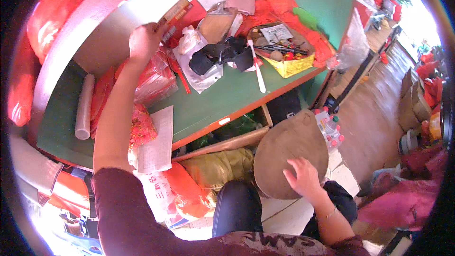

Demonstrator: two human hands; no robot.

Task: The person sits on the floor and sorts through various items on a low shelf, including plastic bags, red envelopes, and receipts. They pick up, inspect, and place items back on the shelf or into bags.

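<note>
My left hand (144,41) reaches over the green shelf with its fingers curled at the lower end of a narrow brown box (176,10). The blurred fingers do not show whether they grip it. Behind the box stands a red packet (197,10). Beneath my left forearm lie red packets in clear plastic (156,80). My right hand (304,177) is low on the right, fingers apart and holding nothing. It is over a flat, rounded brown board (289,145); whether it touches the board is unclear.
The green shelf (209,105) has an orange front edge. On it are a plastic-wrapped roll (85,106), black straps (222,55), a white-and-red stick (257,67) and a yellow basket (289,67) of small items. Shrink-wrapped bottles (330,128) stand beyond the board. Paper sheets (156,142) overhang the edge.
</note>
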